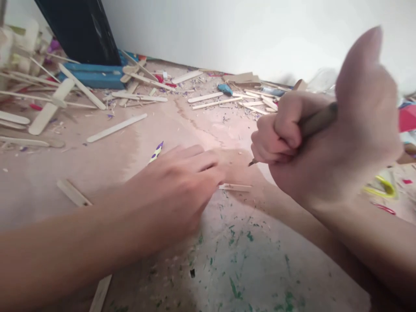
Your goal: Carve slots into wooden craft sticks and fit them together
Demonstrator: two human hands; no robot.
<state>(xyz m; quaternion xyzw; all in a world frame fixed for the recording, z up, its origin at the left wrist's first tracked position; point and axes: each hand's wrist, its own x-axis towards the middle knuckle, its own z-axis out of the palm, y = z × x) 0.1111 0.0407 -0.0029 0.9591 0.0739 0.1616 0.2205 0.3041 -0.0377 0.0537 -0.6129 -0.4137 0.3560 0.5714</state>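
Note:
My left hand lies palm down on the table, fingers bent together over a wooden craft stick. Only the stick's right end shows past the fingertips. Raised at the right, my right hand is wrapped in a fist around a slim, greyish-brown pointed tool, thumb up. Its dark tip pokes out below the fist, above and apart from the stick; its exact kind I cannot make out. Just beyond my left hand lies a yellow-green pointed piece with purple spots. Another craft stick is partly under my left forearm.
Loose craft sticks and shavings litter the back and left of the table. A dark upright panel stands in a blue base by the white wall. A blue lump and a yellow looped object lie farther off.

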